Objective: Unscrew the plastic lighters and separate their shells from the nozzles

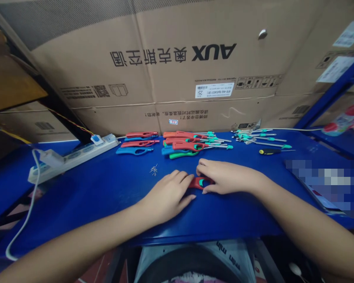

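Note:
A red plastic lighter body with a teal insert [201, 182] lies on the blue table top [106, 196] between my two hands. My left hand [168, 195] presses its fingertips against the piece's left end. My right hand [225, 177] grips it from the right, with its fingers over the top and hiding part of it. Farther back lie red and blue lighter shells [138, 141], a group of long-nosed lighters with metal rods [191, 142], and several loose metal rods with teal parts [255, 136]. A small pile of tiny metal pins [153, 169] sits left of my hands.
A white power strip [72, 159] with a plugged-in cable lies at the table's left. A black-and-yellow screwdriver [271, 151] lies at the right. A pixelated flat object [321, 184] rests at the right edge. A large cardboard box [165, 67] stands behind the table.

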Demonstrator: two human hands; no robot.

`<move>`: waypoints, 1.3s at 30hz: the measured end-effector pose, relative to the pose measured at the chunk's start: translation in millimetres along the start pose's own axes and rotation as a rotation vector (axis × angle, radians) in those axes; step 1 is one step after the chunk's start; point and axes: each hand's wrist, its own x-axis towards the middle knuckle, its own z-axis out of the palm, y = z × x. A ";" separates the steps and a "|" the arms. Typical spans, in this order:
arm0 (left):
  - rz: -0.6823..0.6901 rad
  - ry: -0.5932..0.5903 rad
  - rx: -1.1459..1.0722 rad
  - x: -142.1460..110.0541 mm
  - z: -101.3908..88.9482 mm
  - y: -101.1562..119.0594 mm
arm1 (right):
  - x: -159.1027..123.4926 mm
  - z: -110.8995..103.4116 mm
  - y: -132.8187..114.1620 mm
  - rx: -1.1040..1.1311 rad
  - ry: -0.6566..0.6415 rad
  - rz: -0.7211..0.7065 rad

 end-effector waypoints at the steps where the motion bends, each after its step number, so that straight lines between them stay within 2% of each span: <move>1: -0.005 0.007 -0.006 0.9 5.5 -2.0 | 0.6 1.4 -1.4 -0.022 0.003 0.001; 5: -0.013 0.040 -0.042 5.1 17.6 -13.5 | 1.9 5.3 -8.0 -0.004 -0.011 0.035; 11: -0.011 0.066 -0.109 4.7 20.6 -19.6 | 0.2 7.5 -17.2 0.016 0.037 0.118; 22: -0.035 0.059 -0.093 4.3 18.7 -14.5 | 1.2 9.6 -18.9 -0.065 0.014 0.037; 30: -0.041 0.089 -0.105 3.6 20.1 -14.5 | 6.9 9.5 -9.5 0.021 0.011 -0.024; 35: -0.049 0.152 -0.220 5.1 23.3 -20.8 | 6.2 4.8 -5.3 0.095 0.012 -0.017; 39: -0.089 0.208 -0.350 7.2 25.6 -25.2 | 5.5 -0.3 10.3 0.232 0.024 0.004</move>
